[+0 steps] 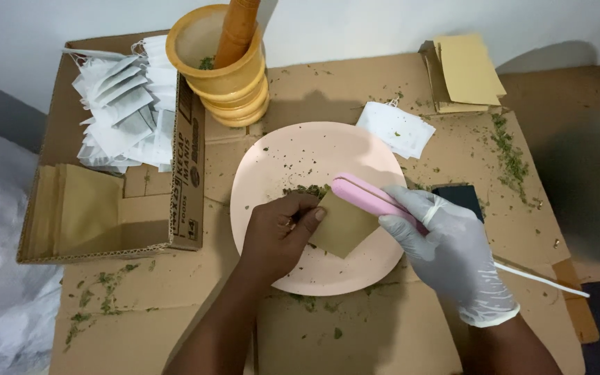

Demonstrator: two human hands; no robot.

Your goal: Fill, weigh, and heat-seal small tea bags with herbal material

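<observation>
My bare left hand (279, 232) pinches the left edge of a small brown paper pouch (342, 226) over a pink plate (265, 173). In a pale glove, my right hand (453, 250) grips a pink hand-held sealer (366, 194) whose jaw clamps the pouch's upper edge. A white cord (543, 279) runs from the sealer off to the right. A little heap of dried green herb (307, 189) lies on the plate just above my left fingers.
A wooden mortar with pestle (223, 62) stands behind the plate. At left an open cardboard box (185, 180) holds white filter bags (123, 114) and brown pouches (85, 208). More brown pouches (463, 73) at the back right, one white bag (396, 128), a dark block (461, 196). Herb crumbs litter the cardboard.
</observation>
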